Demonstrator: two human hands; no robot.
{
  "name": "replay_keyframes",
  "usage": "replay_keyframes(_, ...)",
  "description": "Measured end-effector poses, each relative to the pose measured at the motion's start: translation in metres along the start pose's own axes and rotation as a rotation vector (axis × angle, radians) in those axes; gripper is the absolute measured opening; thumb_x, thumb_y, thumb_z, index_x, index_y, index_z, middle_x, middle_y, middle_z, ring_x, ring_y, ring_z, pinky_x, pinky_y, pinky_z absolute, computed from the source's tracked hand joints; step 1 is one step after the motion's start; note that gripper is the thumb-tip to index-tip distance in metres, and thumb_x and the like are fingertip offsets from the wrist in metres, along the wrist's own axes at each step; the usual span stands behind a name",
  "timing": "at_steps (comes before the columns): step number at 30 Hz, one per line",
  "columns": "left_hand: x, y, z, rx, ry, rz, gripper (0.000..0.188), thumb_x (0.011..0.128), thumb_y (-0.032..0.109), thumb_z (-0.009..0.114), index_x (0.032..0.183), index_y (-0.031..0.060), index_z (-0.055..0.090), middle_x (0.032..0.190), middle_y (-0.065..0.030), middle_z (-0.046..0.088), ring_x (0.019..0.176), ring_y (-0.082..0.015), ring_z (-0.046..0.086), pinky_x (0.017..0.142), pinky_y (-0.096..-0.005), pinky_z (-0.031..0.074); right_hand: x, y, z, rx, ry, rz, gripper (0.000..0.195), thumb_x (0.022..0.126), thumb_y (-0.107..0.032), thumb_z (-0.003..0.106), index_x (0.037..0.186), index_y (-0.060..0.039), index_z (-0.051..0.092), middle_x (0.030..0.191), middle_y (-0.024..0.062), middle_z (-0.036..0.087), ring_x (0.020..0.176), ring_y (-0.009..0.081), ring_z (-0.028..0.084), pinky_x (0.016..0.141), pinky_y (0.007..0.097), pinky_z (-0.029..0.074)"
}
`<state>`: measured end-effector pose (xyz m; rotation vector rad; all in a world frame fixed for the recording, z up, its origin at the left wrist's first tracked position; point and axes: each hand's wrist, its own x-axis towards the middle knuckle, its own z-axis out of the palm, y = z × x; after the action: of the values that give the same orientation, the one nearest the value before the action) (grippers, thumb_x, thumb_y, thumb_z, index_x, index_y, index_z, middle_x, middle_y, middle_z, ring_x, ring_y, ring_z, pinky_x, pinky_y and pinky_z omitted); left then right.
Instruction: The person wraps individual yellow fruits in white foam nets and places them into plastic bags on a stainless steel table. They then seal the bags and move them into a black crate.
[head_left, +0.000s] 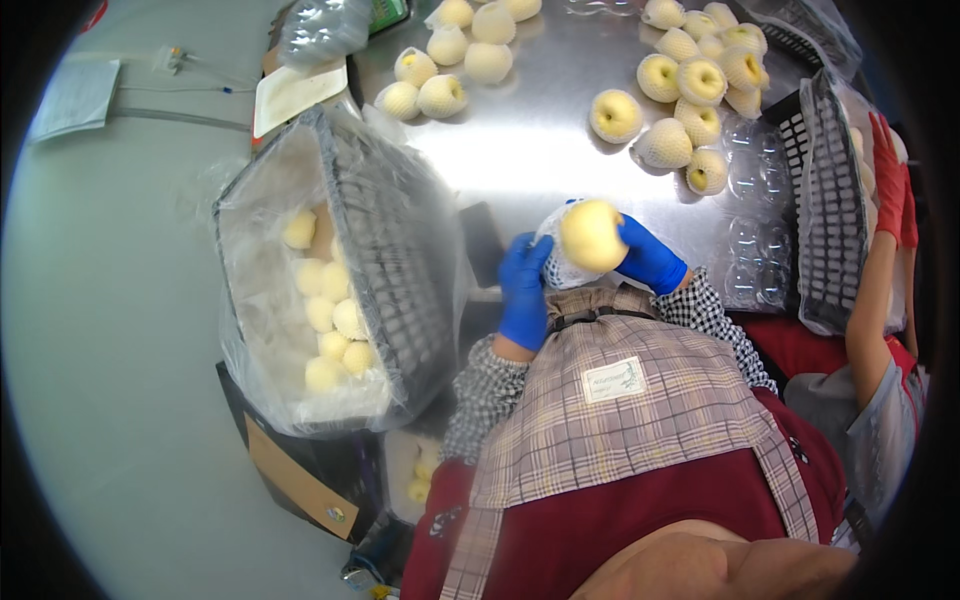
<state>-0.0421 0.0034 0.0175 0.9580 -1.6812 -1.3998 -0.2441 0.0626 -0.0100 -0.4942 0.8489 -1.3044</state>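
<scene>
My right hand (651, 255), in a blue glove, grips a bare pale yellow apple (594, 235) from its right side. Against the apple's left side, my left hand (523, 289), gloved in the same blue, holds a white foam net sleeve (556, 259). The sleeve lies beside and partly behind the apple, and how far it reaches around the fruit is hidden. Both hands are close before my plaid apron, over the near edge of a metal table (540, 135). Ahead to the right sits a net-sleeved apple (616, 116).
Left stands a plastic-lined crate (322, 217) with apples inside. Sleeved apples form a far-left group (448, 45) and a right-hand pile (701, 79). Clear plastic trays (756, 259) lie beside another lined crate (825, 202). A co-worker's red-gloved hands (889, 180) reach to that crate.
</scene>
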Motion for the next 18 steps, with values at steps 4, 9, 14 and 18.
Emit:
replay_keyframes(4,0.014,0.001,0.015,0.161,0.114,-0.076,0.013,0.095,0.011,0.068,0.104,0.0024,0.063,0.086,-0.0027,0.061,0.075,-0.0134,0.061,0.068,-0.0286,0.052,-0.007,-0.007,0.002,-0.302,0.051,0.015,0.072,0.089,-0.024,0.076,0.147,0.0021,0.043,0.139,0.0122,0.056,0.127,0.0215,0.054,0.111,0.0358,0.043)
replay_keyframes(9,0.014,0.016,0.036,-0.318,-0.29,-0.555,0.014,0.1,0.013,0.06,0.109,0.0028,0.065,0.08,-0.0027,0.062,0.066,-0.0101,0.06,0.062,-0.0258,0.052,-0.01,0.009,-0.043,-0.389,0.357,0.006,0.061,0.091,-0.024,0.073,0.142,0.0014,0.051,0.125,0.0129,0.065,0.115,0.0209,0.062,0.1,0.0339,0.052)
replay_keyframes(14,0.001,0.009,0.024,-0.339,-0.406,-0.374,0.02,0.098,0.01,0.06,0.115,0.0026,0.067,0.089,-0.0055,0.066,0.08,-0.0129,0.064,0.077,-0.0276,0.054,-0.024,0.046,-0.162,-0.127,0.697,0.054,0.042,0.098,-0.034,0.065,0.129,-0.0057,0.061,0.11,0.0108,0.069,0.093,0.0171,0.07,0.069,0.0307,0.059)
replay_keyframes(18,0.003,0.05,-0.032,-0.274,-0.204,-0.322,0.022,0.097,0.009,0.063,0.118,0.0017,0.066,0.097,-0.0058,0.069,0.091,-0.0124,0.065,0.084,-0.0265,0.052,-0.008,0.023,-0.198,-0.104,0.886,-0.151,0.056,0.095,-0.029,0.07,0.14,-0.0035,0.052,0.125,0.0121,0.063,0.107,0.0265,0.066,0.084,0.039,0.059)
